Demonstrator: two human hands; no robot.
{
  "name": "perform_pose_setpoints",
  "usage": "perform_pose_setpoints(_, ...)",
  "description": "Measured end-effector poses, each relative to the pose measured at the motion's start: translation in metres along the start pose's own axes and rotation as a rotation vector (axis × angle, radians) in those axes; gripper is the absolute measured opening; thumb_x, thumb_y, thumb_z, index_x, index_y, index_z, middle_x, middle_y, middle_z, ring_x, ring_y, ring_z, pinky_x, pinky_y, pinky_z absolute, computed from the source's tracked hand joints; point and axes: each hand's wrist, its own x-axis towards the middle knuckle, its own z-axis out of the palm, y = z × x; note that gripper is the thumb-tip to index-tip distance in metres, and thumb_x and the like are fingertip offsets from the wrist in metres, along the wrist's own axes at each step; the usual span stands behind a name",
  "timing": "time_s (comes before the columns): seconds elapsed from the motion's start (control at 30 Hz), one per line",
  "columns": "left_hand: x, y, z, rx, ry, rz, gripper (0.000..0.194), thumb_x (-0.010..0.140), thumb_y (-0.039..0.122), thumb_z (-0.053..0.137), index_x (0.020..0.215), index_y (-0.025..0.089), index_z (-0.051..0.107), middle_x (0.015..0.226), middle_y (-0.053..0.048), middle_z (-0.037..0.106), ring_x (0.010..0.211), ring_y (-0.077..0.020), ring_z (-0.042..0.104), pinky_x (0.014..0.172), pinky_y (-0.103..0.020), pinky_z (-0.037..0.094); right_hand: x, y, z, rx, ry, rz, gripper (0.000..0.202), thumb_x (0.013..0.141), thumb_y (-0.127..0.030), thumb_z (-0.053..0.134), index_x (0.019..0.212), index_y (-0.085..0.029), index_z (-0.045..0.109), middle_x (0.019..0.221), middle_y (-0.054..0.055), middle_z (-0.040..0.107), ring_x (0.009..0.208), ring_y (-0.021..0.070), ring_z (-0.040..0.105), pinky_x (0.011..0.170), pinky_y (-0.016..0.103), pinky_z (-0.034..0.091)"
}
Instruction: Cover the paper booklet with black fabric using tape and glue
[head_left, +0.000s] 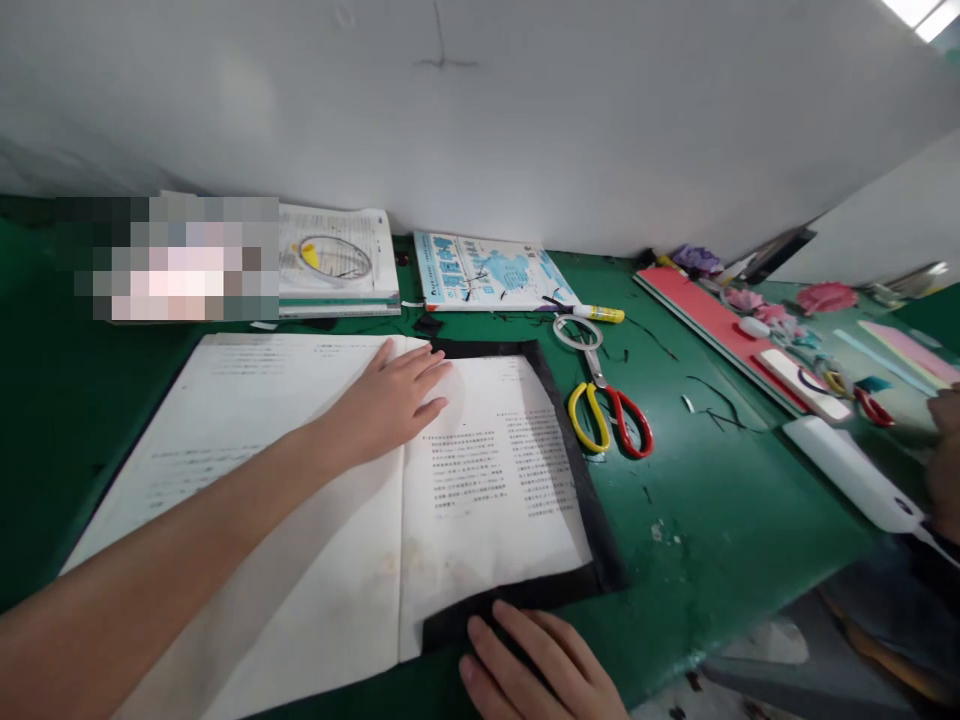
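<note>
Beyond the left forearm, a pile of books [341, 303] bears a thin loop and a yellow scrap. Nearer, under that forearm, the left page of an open booklet [322, 590] spreads out; the booklet lies on the green tabletop [720, 510], directly below and between the two hands. The left hand [397, 390] is flat, fingers spread, across the top of the fold. A blue-and-white book [487, 272] lies past its fingertips. Black sheeting [609, 560] shows as a margin around the right page, and the right hand [551, 665] rests its loosely bent fingers at the near margin; whether it pinches there I cannot tell.

The booklet looks light and floppy, its paper easily creased or torn, while the sheeting seems thin and pliable, perhaps a little slick. A flat palm by the fold should steady it best, with fingertips taking the black margin rather than the bare page.

To the right of both hands lie a white ring [561, 336], a glue stick [600, 313] and scissors [632, 425]; farther right, a red strip [701, 318], a white glue gun [851, 475] and another person's hand [946, 445]
</note>
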Motion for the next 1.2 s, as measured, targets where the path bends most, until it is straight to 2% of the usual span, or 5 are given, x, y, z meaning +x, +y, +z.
perform_pose_setpoints(0.43, 0.000, 0.000, 0.000, 0.023, 0.032, 0.019, 0.048, 0.098, 0.037, 0.036, 0.141, 0.016, 0.042, 0.147, -0.012, 0.044, 0.139, -0.0254, 0.035, 0.115, -0.050, 0.015, -0.006, 0.014, -0.005, 0.126, -0.062, -0.091, 0.026, 0.095, -0.027, 0.046, 0.092, -0.026, 0.071, 0.095, -0.007, 0.076, 0.088, 0.0108, 0.070, 0.088, 0.025, 0.054)
perform_pose_setpoints(0.63, 0.000, 0.002, -0.006, -0.009, 0.076, 0.074, 0.041, 0.097, 0.034, 0.039, 0.131, 0.015, 0.050, 0.132, -0.012, 0.054, 0.124, -0.0232, 0.049, 0.115, -0.049, 0.019, 0.053, 0.132, -0.021, -0.026, -0.187, 0.221, 0.033, 0.089, -0.022, 0.053, 0.120, -0.017, 0.061, 0.116, 0.009, 0.068, 0.113, 0.0228, 0.060, 0.098, 0.040, 0.048)
perform_pose_setpoints(0.87, -0.001, -0.002, -0.003, -0.089, 0.100, 0.095, 0.033, 0.095, 0.032, 0.041, 0.121, 0.018, 0.058, 0.124, -0.010, 0.059, 0.118, -0.0228, 0.054, 0.113, -0.049, 0.027, 0.123, 0.311, 0.050, -0.271, -0.440, 0.584, 0.047, 0.087, -0.008, 0.039, 0.131, -0.008, 0.053, 0.132, 0.019, 0.057, 0.122, 0.0275, 0.052, 0.100, 0.040, 0.040)
perform_pose_setpoints(1.03, -0.002, -0.002, -0.004, -0.080, 0.096, 0.081, 0.030, 0.095, 0.029, 0.042, 0.119, 0.019, 0.058, 0.124, -0.009, 0.059, 0.118, -0.0216, 0.053, 0.113, -0.048, 0.027, 0.131, 0.350, 0.075, -0.216, -0.494, 0.657, 0.033, 0.079, -0.007, 0.050, 0.109, -0.008, 0.064, 0.110, 0.020, 0.067, 0.106, 0.0259, 0.060, 0.089, 0.035, 0.043)
perform_pose_setpoints(1.2, -0.002, -0.003, -0.003, -0.101, 0.132, 0.073, 0.029, 0.095, 0.026, 0.043, 0.119, 0.018, 0.058, 0.123, -0.009, 0.061, 0.118, -0.0208, 0.054, 0.113, -0.048, 0.029, 0.131, 0.343, 0.066, -0.118, -0.374, 0.636, 0.028, 0.081, -0.015, 0.054, 0.109, -0.013, 0.057, 0.103, 0.015, 0.068, 0.099, 0.0235, 0.062, 0.085, 0.033, 0.043)
